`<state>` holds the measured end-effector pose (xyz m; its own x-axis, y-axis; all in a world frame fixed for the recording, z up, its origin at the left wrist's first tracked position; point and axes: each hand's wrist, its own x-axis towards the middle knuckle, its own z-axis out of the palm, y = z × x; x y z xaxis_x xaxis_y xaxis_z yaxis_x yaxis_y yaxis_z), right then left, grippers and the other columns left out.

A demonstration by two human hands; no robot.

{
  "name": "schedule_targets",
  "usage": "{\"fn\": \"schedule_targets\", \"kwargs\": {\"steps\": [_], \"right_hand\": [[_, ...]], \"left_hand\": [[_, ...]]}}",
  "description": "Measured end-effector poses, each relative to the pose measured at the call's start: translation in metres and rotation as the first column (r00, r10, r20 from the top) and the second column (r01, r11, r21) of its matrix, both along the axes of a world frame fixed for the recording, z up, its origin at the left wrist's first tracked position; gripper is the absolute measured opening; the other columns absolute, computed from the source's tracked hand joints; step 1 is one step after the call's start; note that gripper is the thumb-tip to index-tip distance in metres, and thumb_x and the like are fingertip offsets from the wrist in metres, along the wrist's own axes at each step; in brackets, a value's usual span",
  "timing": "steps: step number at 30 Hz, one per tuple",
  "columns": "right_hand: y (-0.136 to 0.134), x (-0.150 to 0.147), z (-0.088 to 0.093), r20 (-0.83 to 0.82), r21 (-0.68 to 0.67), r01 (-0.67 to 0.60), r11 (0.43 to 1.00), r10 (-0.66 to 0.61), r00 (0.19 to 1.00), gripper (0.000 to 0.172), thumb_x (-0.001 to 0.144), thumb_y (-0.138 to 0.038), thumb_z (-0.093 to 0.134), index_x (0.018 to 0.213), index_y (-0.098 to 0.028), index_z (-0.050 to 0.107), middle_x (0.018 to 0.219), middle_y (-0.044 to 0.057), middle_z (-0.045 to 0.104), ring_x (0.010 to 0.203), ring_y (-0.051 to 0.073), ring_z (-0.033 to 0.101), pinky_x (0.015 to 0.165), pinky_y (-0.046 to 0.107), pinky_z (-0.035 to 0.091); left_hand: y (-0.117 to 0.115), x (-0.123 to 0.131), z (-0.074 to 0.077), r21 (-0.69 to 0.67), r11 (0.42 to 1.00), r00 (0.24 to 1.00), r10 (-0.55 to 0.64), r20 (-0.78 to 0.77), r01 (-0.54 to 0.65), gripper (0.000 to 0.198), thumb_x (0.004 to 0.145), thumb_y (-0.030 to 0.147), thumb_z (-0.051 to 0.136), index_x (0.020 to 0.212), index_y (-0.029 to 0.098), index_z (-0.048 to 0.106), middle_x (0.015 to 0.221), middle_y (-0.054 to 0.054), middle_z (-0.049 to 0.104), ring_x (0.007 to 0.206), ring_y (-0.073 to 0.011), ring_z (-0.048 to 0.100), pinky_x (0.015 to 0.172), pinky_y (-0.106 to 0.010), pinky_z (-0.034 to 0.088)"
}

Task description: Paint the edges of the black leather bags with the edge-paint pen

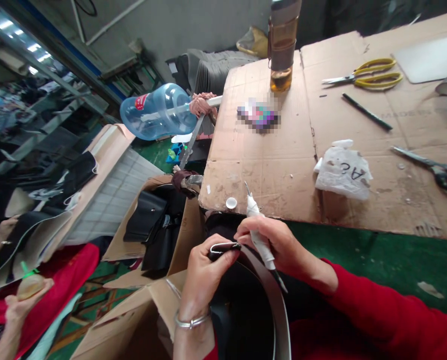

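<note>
My left hand [202, 270], with a silver bangle at the wrist, pinches the folded end of a dark leather-like strip [278, 295] with a pale edge. From there the strip curves down toward my lap. My right hand [283, 240] is wrapped round a slim tool [260, 242] bound in white tape, with a thin metal tip at each end. One tip points up toward the table, the other down beside the strip. The right fingertips meet the strip's end near my left thumb; whether they grip it too, I cannot tell.
A cardboard-covered table [261, 175] bears yellow-handled scissors [377, 75], black scissors [444, 172], a plastic bag [345, 170], a white cap [231, 203] and a drink bottle [282, 47]. A carton [191, 235] holds black leather pieces. Another person's hand [24, 300] is at left.
</note>
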<state>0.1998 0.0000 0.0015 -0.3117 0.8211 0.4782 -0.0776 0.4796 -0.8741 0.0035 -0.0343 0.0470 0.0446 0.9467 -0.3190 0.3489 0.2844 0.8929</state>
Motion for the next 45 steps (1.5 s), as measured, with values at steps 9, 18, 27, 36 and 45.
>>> {"fn": "schedule_targets", "kwargs": {"steps": [9,18,27,36,45], "right_hand": [[0.038,0.022,-0.002,-0.003,-0.162,0.163,0.973,-0.166,0.986,0.041,0.099,-0.040,0.068,0.138,-0.028,0.065,0.121,0.007,0.073,0.090,0.019,0.072,0.082,0.031,0.058],[0.051,0.008,0.002,0.085,-0.256,0.263,0.930,-0.250,0.965,0.019,0.094,-0.038,0.069,0.095,-0.020,0.075,0.086,0.004,0.077,0.072,0.018,0.070,0.064,0.027,0.055],[0.056,0.012,-0.009,0.061,-0.246,0.211,0.946,-0.202,0.977,0.019,0.092,-0.039,0.074,0.096,-0.020,0.075,0.083,0.002,0.075,0.069,0.016,0.068,0.063,0.026,0.053],[0.054,0.008,-0.014,0.150,-0.206,0.218,0.954,-0.189,0.970,0.019,0.090,-0.038,0.078,0.098,-0.022,0.076,0.090,0.004,0.079,0.076,0.020,0.073,0.069,0.028,0.055],[0.058,0.007,-0.016,0.278,-0.061,0.195,0.979,-0.171,0.945,0.017,0.091,-0.040,0.078,0.097,-0.025,0.078,0.092,0.004,0.080,0.080,0.022,0.074,0.071,0.031,0.056]], "left_hand": [[0.016,0.007,0.001,0.099,0.988,0.978,-0.095,-0.185,0.115,0.011,0.088,0.025,0.070,0.089,0.022,0.080,0.091,-0.003,0.078,0.088,-0.0214,0.072,0.082,-0.029,0.051],[0.014,0.024,-0.015,0.097,0.977,0.922,-0.142,-0.361,0.189,0.019,0.083,0.017,0.069,0.096,0.026,0.079,0.098,-0.001,0.080,0.092,-0.0239,0.074,0.085,-0.032,0.052],[0.026,-0.006,0.017,0.020,0.996,0.994,0.092,-0.052,-0.091,0.018,0.076,0.034,0.084,0.074,0.018,0.074,0.069,0.000,0.069,0.068,-0.0158,0.060,0.062,-0.024,0.043],[0.061,-0.006,-0.023,-0.043,0.987,0.981,0.159,0.107,-0.156,0.019,0.071,0.031,0.087,0.080,0.017,0.079,0.081,-0.004,0.078,0.078,-0.0211,0.069,0.076,-0.029,0.052],[0.065,-0.006,-0.030,-0.073,0.985,0.977,0.165,0.133,-0.156,0.021,0.070,0.030,0.087,0.083,0.015,0.080,0.081,-0.004,0.080,0.075,-0.0211,0.071,0.072,-0.028,0.053]]}}
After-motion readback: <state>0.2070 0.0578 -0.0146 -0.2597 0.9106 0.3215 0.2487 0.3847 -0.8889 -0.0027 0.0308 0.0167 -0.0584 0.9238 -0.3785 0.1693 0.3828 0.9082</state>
